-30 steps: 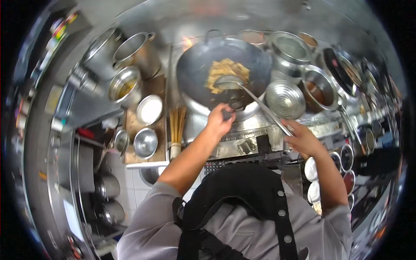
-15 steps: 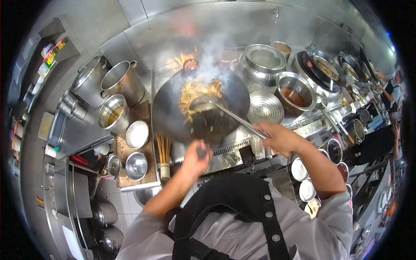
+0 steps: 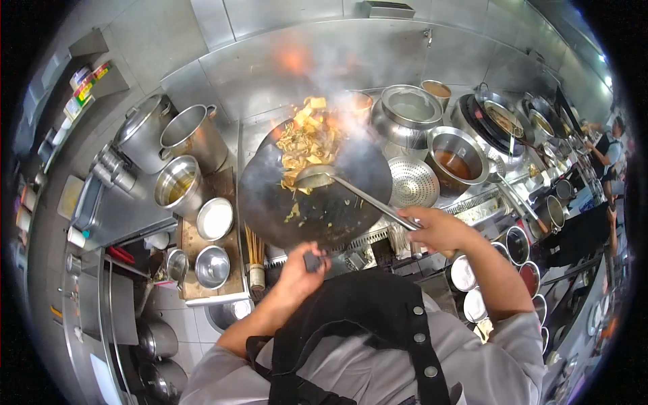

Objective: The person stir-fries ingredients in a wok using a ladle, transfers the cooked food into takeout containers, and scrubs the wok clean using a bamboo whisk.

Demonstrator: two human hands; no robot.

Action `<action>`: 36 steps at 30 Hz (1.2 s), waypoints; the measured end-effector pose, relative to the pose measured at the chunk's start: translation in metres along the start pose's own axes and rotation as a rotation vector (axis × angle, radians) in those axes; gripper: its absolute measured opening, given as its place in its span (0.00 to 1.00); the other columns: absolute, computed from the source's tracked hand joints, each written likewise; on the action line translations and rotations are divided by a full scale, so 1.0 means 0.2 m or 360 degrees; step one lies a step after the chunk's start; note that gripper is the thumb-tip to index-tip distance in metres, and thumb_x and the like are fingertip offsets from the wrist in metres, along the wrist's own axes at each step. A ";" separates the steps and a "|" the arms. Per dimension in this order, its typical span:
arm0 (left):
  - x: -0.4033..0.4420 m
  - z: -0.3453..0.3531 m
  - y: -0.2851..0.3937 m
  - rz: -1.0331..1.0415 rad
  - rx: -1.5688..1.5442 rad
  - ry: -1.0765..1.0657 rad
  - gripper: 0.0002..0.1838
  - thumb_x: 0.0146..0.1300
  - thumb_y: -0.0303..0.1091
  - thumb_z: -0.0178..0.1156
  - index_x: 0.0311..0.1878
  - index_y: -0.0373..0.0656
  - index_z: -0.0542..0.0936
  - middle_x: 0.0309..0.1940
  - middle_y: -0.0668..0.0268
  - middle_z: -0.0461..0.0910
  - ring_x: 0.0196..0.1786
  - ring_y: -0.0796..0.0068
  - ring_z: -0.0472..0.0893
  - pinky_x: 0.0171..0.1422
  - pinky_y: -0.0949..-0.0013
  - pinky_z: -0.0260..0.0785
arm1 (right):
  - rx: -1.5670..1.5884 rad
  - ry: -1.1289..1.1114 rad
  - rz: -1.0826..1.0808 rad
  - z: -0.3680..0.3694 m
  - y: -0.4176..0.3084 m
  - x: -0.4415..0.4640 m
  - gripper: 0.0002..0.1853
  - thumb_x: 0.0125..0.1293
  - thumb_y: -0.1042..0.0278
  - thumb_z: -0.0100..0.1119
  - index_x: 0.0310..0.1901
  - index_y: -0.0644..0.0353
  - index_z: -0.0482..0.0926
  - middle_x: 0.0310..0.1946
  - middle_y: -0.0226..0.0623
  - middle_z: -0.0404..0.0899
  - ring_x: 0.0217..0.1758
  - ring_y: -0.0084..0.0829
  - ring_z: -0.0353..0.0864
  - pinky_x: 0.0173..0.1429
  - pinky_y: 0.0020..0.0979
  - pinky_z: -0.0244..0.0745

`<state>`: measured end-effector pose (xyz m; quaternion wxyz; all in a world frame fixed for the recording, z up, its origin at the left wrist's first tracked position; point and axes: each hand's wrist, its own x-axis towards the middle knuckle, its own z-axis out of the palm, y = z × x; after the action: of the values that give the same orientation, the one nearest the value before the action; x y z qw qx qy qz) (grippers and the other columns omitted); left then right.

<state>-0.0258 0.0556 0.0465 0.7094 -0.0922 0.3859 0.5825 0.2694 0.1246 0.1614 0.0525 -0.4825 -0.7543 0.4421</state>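
Left hand: the person's left hand is closed round a dark grey piece at the wok's near side; the fingers hide much of it, so whether it is the handle or a folded cloth cannot be told.
Right hand: the right hand grips the ladle by the end of its long handle, right of the wok; the palm side is hidden.
Ladle bowl: at the near edge of the food, the two apparently touching; its underside cannot be seen.
Wok: the black wok is in the middle, its far rim mostly lost behind food, smoke and glare.
Food: browned, yellowish stir-fried pieces bunch at the wok's far side, some seemingly in the air; motion blur hides what they are. Small scraps dot the near surface.
Flame: orange glare beyond the wok, blurred by smoke, with a glow on the steel backsplash.
Right side: a perforated strainer just beside the wok, its left edge covered; beyond it, a pot of brown liquid.
Left side: a bamboo brush, its upper bristles partly behind the wok.
Far right edge: people, small and warped by the lens.
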 end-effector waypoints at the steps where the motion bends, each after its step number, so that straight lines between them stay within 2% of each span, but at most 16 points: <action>1: 0.10 -0.02 0.08 -0.0186 -0.0075 -0.0221 0.07 0.51 0.23 0.58 0.31 0.39 0.69 0.37 0.54 0.66 0.34 0.67 0.69 0.29 0.75 0.71 | 0.0069 -0.0079 0.0167 -0.04 -0.04 -0.04 0.29 0.62 0.68 0.56 0.66 0.54 0.65 0.33 0.40 0.77 0.24 0.27 0.77 0.29 0.33 0.74; 3: 0.23 0.14 0.18 -0.0215 -0.0272 -0.0231 0.11 0.51 0.23 0.57 0.38 0.37 0.68 0.40 0.49 0.65 0.35 0.62 0.70 0.32 0.73 0.74 | -0.0108 -0.0112 0.0177 -0.05 -0.08 -0.03 0.29 0.62 0.68 0.56 0.66 0.54 0.65 0.30 0.38 0.77 0.23 0.27 0.77 0.27 0.32 0.73; 4: 0.37 0.19 0.21 -0.0130 -0.0176 -0.0203 0.04 0.54 0.25 0.56 0.29 0.40 0.70 0.30 0.60 0.69 0.35 0.63 0.71 0.36 0.66 0.72 | -0.0127 -0.0051 0.0064 -0.03 -0.07 0.01 0.28 0.62 0.68 0.56 0.65 0.54 0.65 0.29 0.37 0.77 0.22 0.29 0.76 0.26 0.33 0.73; 6: 0.63 0.13 0.24 -0.0185 -0.0202 -0.0278 0.04 0.54 0.25 0.56 0.29 0.39 0.70 0.30 0.59 0.69 0.32 0.63 0.71 0.34 0.66 0.72 | -0.0161 0.0032 0.0132 0.04 -0.14 0.11 0.28 0.62 0.67 0.56 0.65 0.54 0.66 0.30 0.38 0.78 0.23 0.31 0.77 0.28 0.35 0.74; 10: 0.33 -0.14 0.00 0.0083 0.0122 -0.0342 0.08 0.55 0.28 0.57 0.22 0.46 0.70 0.25 0.69 0.70 0.32 0.71 0.71 0.35 0.64 0.68 | -0.0467 0.0281 -0.0171 0.11 -0.01 0.21 0.28 0.62 0.65 0.57 0.66 0.51 0.66 0.42 0.43 0.81 0.33 0.37 0.81 0.44 0.41 0.76; 13: 0.11 -0.10 0.03 -0.0070 0.0170 -0.0210 0.08 0.54 0.29 0.58 0.22 0.46 0.70 0.24 0.69 0.70 0.33 0.72 0.71 0.35 0.66 0.66 | -0.0017 0.0030 0.0006 -0.01 0.00 0.03 0.29 0.62 0.67 0.57 0.66 0.52 0.66 0.33 0.40 0.78 0.24 0.30 0.78 0.29 0.33 0.75; 14: 0.14 -0.05 0.09 -0.0090 0.0056 -0.0422 0.07 0.54 0.26 0.58 0.24 0.45 0.70 0.25 0.69 0.70 0.32 0.71 0.71 0.35 0.66 0.68 | 0.0072 -0.0039 0.0071 -0.04 -0.02 -0.02 0.29 0.62 0.68 0.57 0.66 0.53 0.66 0.31 0.39 0.77 0.21 0.28 0.77 0.26 0.31 0.73; 15: 0.19 0.06 0.12 -0.0024 -0.0162 -0.0203 0.06 0.52 0.25 0.57 0.27 0.39 0.69 0.37 0.51 0.66 0.29 0.65 0.68 0.30 0.75 0.70 | 0.0158 -0.0106 0.0138 -0.07 -0.05 -0.04 0.29 0.61 0.69 0.57 0.66 0.53 0.67 0.28 0.38 0.75 0.19 0.26 0.75 0.23 0.29 0.71; 16: 0.24 0.15 0.17 -0.0047 -0.0186 -0.0179 0.07 0.53 0.25 0.58 0.30 0.38 0.69 0.40 0.49 0.65 0.32 0.63 0.70 0.30 0.74 0.72 | 0.0100 -0.0133 0.0185 -0.07 -0.08 -0.03 0.28 0.61 0.68 0.58 0.65 0.54 0.67 0.27 0.37 0.76 0.20 0.27 0.75 0.26 0.30 0.71; 19: 0.55 0.14 0.20 0.0042 -0.0085 -0.0259 0.10 0.53 0.24 0.60 0.34 0.37 0.68 0.36 0.52 0.67 0.34 0.61 0.71 0.31 0.71 0.74 | -0.0227 0.0087 -0.0022 0.06 -0.03 0.18 0.29 0.62 0.70 0.58 0.66 0.53 0.65 0.21 0.34 0.74 0.17 0.26 0.72 0.23 0.30 0.71; 21: 0.65 -0.02 0.13 0.0036 -0.0104 -0.0254 0.07 0.53 0.24 0.59 0.32 0.39 0.70 0.33 0.57 0.70 0.33 0.64 0.71 0.31 0.68 0.72 | -0.0057 0.0205 0.0064 0.16 -0.01 0.33 0.29 0.63 0.68 0.57 0.67 0.52 0.65 0.22 0.37 0.75 0.17 0.28 0.73 0.24 0.31 0.72; 22: 0.48 -0.06 0.06 0.0231 0.0020 -0.0311 0.05 0.55 0.25 0.58 0.28 0.42 0.71 0.28 0.63 0.70 0.33 0.67 0.71 0.33 0.66 0.71 | -0.0260 0.0369 -0.0271 0.22 0.14 0.42 0.29 0.63 0.67 0.57 0.67 0.52 0.65 0.22 0.38 0.75 0.17 0.28 0.74 0.25 0.31 0.73; 26: 0.07 -0.10 0.02 0.0010 0.0111 -0.0142 0.05 0.56 0.26 0.56 0.27 0.46 0.71 0.26 0.68 0.71 0.32 0.70 0.72 0.37 0.64 0.69 | 0.0038 0.0177 -0.0025 0.07 -0.02 0.07 0.30 0.63 0.69 0.59 0.67 0.50 0.65 0.21 0.33 0.74 0.16 0.23 0.72 0.22 0.27 0.70; 30: 0.25 0.12 0.18 -0.0104 -0.0185 -0.0156 0.04 0.56 0.26 0.57 0.30 0.42 0.71 0.31 0.64 0.70 0.33 0.68 0.72 0.35 0.66 0.72 | 0.0205 -0.0120 0.0244 -0.04 -0.05 -0.04 0.30 0.63 0.75 0.58 0.67 0.51 0.64 0.19 0.28 0.71 0.16 0.19 0.70 0.20 0.25 0.66; 34: 0.68 0.03 0.21 -0.0057 -0.0124 -0.0309 0.07 0.54 0.22 0.58 0.32 0.41 0.70 0.27 0.63 0.70 0.30 0.67 0.72 0.32 0.65 0.71 | -0.0098 0.0143 0.0064 0.13 -0.02 0.25 0.29 0.63 0.69 0.59 0.66 0.53 0.64 0.20 0.35 0.73 0.19 0.26 0.74 0.24 0.32 0.70; 36: 0.50 -0.07 0.10 0.0147 0.0048 -0.0295 0.05 0.57 0.26 0.58 0.30 0.46 0.71 0.25 0.68 0.71 0.31 0.72 0.72 0.34 0.66 0.70 | -0.0322 0.0351 -0.0080 0.22 0.02 0.34 0.29 0.62 0.68 0.60 0.65 0.53 0.65 0.22 0.39 0.76 0.21 0.26 0.76 0.27 0.33 0.72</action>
<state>-0.0470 0.1294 -0.0222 0.7156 -0.0094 0.3311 0.6149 0.2147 0.1504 0.1077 0.0973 -0.5118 -0.7966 0.3066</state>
